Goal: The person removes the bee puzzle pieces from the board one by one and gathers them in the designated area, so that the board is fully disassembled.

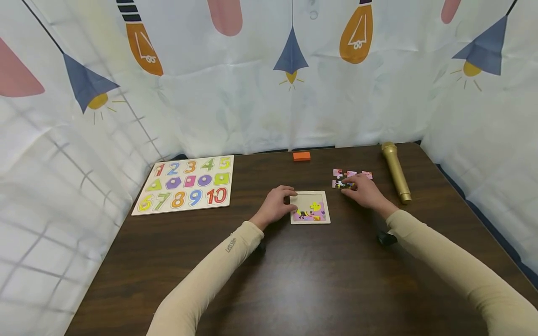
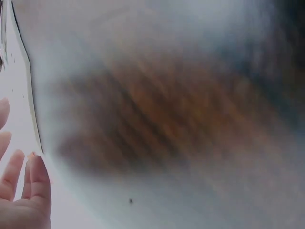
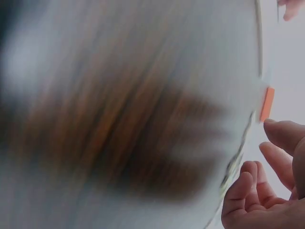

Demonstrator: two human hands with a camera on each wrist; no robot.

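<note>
In the head view, both hands and the full layout are shown; the printed wooden puzzle tray [image 1: 310, 222], partly filled with a yellow-and-black striped figure, lies at the fingertips of the left hand [image 1: 275, 204]. By the left wrist camera, mostly blurred table surface [image 2: 157, 109] is recorded, with extended, separated fingers at the edge. By the right wrist camera, bent fingers with a visible gap between them are shown, and an orange block [image 1: 301, 157] is seen beyond their tips.

The tray's left rim is touched by the left hand, its thumb and fingers spread apart. The right hand [image 1: 364, 190] is held over loose jigsaw pieces [image 1: 337, 173], its digits bent but parted; no grip can be made out. Beyond its wrist, a gold microphone [image 1: 396, 172] is placed.

"Let'sSlim" is printed on the left sleeve [image 1: 214, 266]. Numerals 1 to 10 are borne by a number-and-shape board [image 1: 198, 163], left of the left hand.
</note>
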